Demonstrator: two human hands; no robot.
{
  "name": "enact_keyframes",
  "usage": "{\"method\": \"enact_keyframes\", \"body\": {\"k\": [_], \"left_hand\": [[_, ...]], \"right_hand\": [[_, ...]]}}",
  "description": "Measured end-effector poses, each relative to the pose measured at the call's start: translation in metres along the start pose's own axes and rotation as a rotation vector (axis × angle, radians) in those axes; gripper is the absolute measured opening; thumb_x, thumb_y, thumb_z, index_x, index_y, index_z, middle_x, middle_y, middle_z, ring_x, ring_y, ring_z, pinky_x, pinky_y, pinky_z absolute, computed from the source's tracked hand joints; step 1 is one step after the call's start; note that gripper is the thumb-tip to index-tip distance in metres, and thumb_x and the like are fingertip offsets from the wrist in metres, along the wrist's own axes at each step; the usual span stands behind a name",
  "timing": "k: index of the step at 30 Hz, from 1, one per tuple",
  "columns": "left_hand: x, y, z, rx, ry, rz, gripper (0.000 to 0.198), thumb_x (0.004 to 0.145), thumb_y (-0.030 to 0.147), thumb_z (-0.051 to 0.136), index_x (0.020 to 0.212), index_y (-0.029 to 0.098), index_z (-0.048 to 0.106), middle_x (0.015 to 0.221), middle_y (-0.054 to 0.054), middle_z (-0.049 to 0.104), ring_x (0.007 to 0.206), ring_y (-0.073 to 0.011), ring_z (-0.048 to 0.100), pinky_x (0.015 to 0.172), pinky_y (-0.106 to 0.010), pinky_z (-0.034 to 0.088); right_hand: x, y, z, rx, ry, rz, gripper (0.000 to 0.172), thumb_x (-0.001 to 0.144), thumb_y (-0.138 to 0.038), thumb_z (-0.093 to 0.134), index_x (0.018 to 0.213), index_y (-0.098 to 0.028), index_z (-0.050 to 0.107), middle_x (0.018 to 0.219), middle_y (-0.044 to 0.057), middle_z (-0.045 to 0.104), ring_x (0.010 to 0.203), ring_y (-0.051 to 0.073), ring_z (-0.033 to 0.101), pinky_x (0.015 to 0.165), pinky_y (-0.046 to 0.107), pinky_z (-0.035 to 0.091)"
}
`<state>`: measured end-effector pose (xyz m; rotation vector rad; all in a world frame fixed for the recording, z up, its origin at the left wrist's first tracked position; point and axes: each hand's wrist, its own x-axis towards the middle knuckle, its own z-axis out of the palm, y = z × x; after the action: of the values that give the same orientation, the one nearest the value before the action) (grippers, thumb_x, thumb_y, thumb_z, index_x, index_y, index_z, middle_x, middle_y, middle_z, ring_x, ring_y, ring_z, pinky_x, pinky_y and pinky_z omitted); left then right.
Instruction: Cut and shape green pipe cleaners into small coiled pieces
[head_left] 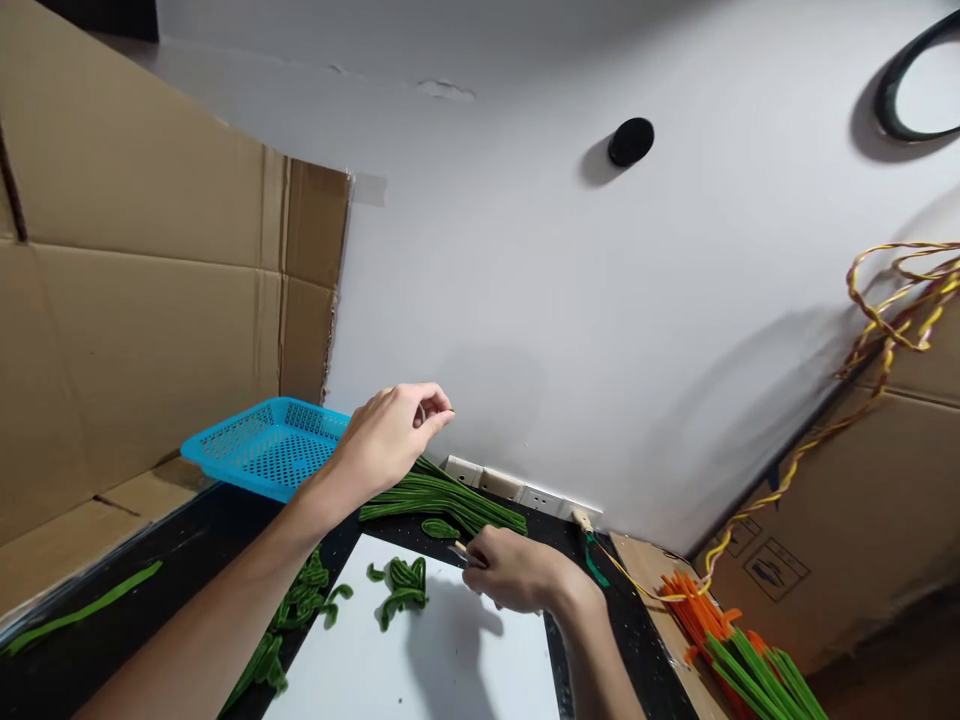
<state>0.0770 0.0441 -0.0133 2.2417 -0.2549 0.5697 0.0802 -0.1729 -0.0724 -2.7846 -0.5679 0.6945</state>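
Observation:
My left hand (397, 430) is raised above the board, thumb and index finger pinched together. A tiny dark green bit shows at the fingertips; I cannot make out what it is. Low over the far right of the white board (337, 680), my right hand (514, 570) is closed around a metal tool (457, 550), mostly hidden by the fingers. Curled dark green pipe cleaner pieces (405, 585) lie on the board. Behind it rests a bundle of straight green pipe cleaners (442, 498), with a leaf-shaped loop (440, 528) in front.
A blue perforated basket (277, 450) stands at the back left. More bent green pieces (304, 595) lie left of the board, beyond them a lighter green strip (86, 607). Sockets (540, 498) line the wall. Orange and green stems (724, 630) and twisted wires (795, 465) are at right.

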Motion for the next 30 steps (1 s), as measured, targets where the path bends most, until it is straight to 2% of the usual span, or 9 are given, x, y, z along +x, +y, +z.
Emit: {"method": "enact_keyframes", "body": {"k": [3, 8, 13, 15, 18, 22, 26, 30], "left_hand": [[-0.002, 0.001, 0.002, -0.023, 0.003, 0.003, 0.016, 0.094, 0.041, 0.067, 0.089, 0.026, 0.072, 0.084, 0.004, 0.071, 0.079, -0.0121, 0.059, 0.075, -0.029, 0.038], [-0.003, 0.002, 0.001, -0.085, 0.027, 0.032, 0.018, 0.091, 0.043, 0.071, 0.090, 0.025, 0.071, 0.073, 0.005, 0.067, 0.066, -0.0085, 0.053, 0.067, -0.027, 0.037], [-0.002, 0.001, 0.000, -0.198, -0.009, 0.065, 0.026, 0.098, 0.048, 0.062, 0.095, 0.023, 0.063, 0.071, 0.005, 0.071, 0.057, -0.0079, 0.059, 0.060, -0.024, 0.044], [-0.002, 0.001, -0.001, -0.231, -0.035, 0.075, 0.028, 0.100, 0.050, 0.056, 0.097, 0.022, 0.062, 0.070, 0.005, 0.073, 0.050, -0.0076, 0.058, 0.055, -0.023, 0.045], [-0.003, 0.003, -0.002, -0.231, -0.045, 0.097, 0.030, 0.100, 0.049, 0.058, 0.093, 0.021, 0.064, 0.066, 0.005, 0.071, 0.045, -0.0066, 0.055, 0.051, -0.022, 0.041], [-0.003, 0.005, -0.003, -0.200, 0.032, 0.128, 0.028, 0.097, 0.043, 0.065, 0.083, 0.019, 0.070, 0.077, 0.003, 0.075, 0.060, -0.0066, 0.060, 0.060, -0.022, 0.043], [0.001, 0.000, -0.005, -0.188, 0.156, 0.135, 0.029, 0.096, 0.045, 0.065, 0.087, 0.019, 0.076, 0.093, 0.000, 0.077, 0.071, -0.0088, 0.062, 0.066, -0.024, 0.044], [0.006, -0.009, -0.009, -0.184, 0.207, 0.156, 0.032, 0.095, 0.045, 0.067, 0.083, 0.018, 0.079, 0.093, -0.003, 0.076, 0.076, -0.0110, 0.062, 0.068, -0.025, 0.044]], "right_hand": [[0.016, 0.001, 0.009, -0.022, -0.048, 0.009, 0.025, 0.099, -0.028, 0.064, 0.082, -0.012, 0.058, 0.066, -0.005, 0.050, 0.054, 0.004, 0.037, 0.054, 0.015, 0.031], [0.026, 0.010, 0.013, -0.044, -0.195, 0.029, 0.030, 0.100, -0.041, 0.066, 0.106, -0.012, 0.065, 0.065, -0.005, 0.056, 0.052, 0.006, 0.049, 0.055, 0.018, 0.041], [0.035, 0.019, 0.019, -0.076, -0.155, 0.051, 0.035, 0.102, -0.046, 0.064, 0.099, -0.012, 0.066, 0.077, -0.001, 0.062, 0.064, 0.007, 0.054, 0.065, 0.020, 0.048], [0.039, 0.021, 0.021, -0.096, -0.173, 0.076, 0.035, 0.102, -0.046, 0.066, 0.099, -0.011, 0.066, 0.080, -0.001, 0.062, 0.064, 0.007, 0.053, 0.065, 0.019, 0.049], [0.042, 0.021, 0.022, -0.133, -0.225, 0.125, 0.034, 0.102, -0.045, 0.067, 0.105, -0.011, 0.065, 0.076, -0.002, 0.059, 0.059, 0.005, 0.051, 0.061, 0.018, 0.048], [0.039, 0.016, 0.022, -0.153, -0.272, 0.140, 0.034, 0.101, -0.043, 0.069, 0.109, -0.011, 0.065, 0.071, -0.004, 0.057, 0.054, 0.005, 0.049, 0.058, 0.017, 0.047], [0.037, 0.012, 0.024, -0.115, -0.287, 0.092, 0.031, 0.098, -0.041, 0.072, 0.101, -0.011, 0.066, 0.068, -0.005, 0.055, 0.052, 0.004, 0.046, 0.056, 0.016, 0.043], [0.039, 0.011, 0.028, -0.079, -0.279, 0.083, 0.030, 0.097, -0.039, 0.074, 0.094, -0.011, 0.066, 0.066, -0.006, 0.056, 0.051, 0.004, 0.046, 0.056, 0.016, 0.042]]}}
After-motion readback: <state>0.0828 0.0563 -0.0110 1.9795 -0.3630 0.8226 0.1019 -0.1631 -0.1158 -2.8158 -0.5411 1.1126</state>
